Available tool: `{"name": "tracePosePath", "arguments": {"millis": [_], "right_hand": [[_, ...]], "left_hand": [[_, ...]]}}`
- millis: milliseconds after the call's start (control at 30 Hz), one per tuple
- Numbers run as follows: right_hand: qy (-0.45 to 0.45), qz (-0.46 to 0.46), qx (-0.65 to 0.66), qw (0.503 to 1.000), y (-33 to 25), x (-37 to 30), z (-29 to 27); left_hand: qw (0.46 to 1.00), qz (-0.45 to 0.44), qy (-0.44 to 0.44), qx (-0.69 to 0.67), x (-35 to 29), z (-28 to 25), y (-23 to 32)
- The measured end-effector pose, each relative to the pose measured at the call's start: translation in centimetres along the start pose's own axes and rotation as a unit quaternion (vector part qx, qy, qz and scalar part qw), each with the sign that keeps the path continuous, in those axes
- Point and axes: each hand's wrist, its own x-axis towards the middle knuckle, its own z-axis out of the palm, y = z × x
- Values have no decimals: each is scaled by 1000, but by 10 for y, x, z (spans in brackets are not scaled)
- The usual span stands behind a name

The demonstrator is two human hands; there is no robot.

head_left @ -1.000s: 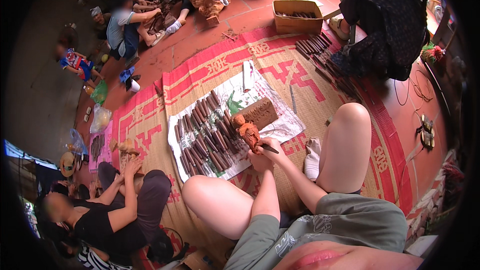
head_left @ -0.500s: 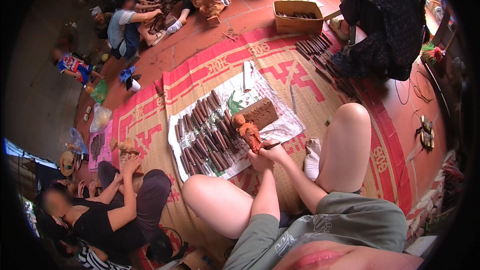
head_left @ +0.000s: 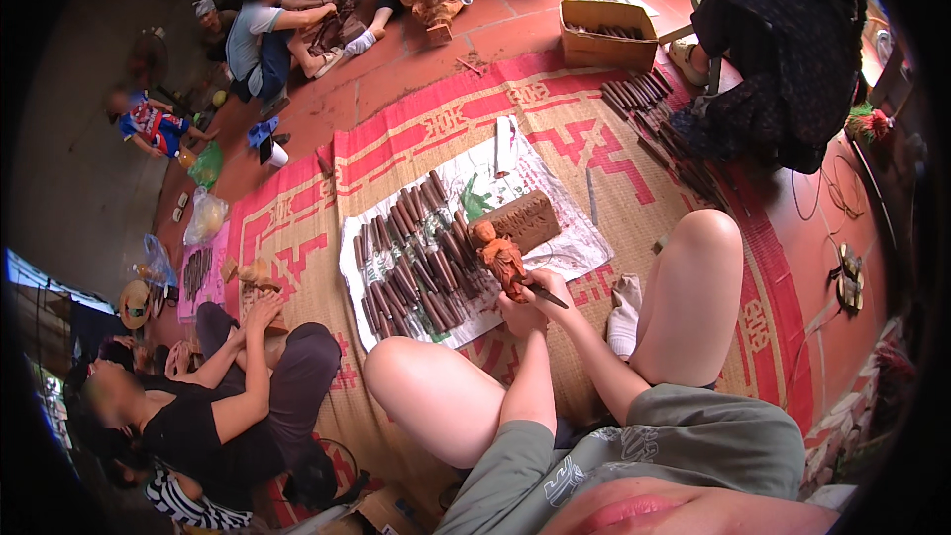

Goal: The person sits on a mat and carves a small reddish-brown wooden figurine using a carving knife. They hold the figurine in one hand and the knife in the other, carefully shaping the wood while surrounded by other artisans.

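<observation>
Head view shows our left hand [head_left: 517, 309] clamped around a small wooden figurine [head_left: 503, 258], held above the woven mat [head_left: 555, 139]. Our right hand [head_left: 551, 287] grips a carving knife [head_left: 543, 295], its blade touching the figurine.

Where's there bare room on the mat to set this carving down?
Free mat lies right of the white sheet, up to the tool row by the seated person in dark clothes. A smaller patch sits between the sheet's left edge and the red border. The sheet is crowded with chisels and a wood block.
</observation>
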Motion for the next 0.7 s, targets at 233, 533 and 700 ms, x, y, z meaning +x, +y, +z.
{"name": "tracePosePath", "arguments": {"millis": [233, 533, 700], "right_hand": [[-38, 2, -39, 999, -9, -2, -1], [-88, 79, -52, 992, -20, 3, -9], [14, 9, -4, 1000, -8, 6, -13]], "left_hand": [[1000, 5, 22, -13, 9, 8, -13], [999, 19, 37, -20, 7, 9, -14], [999, 18, 25, -20, 4, 23, -10]]}}
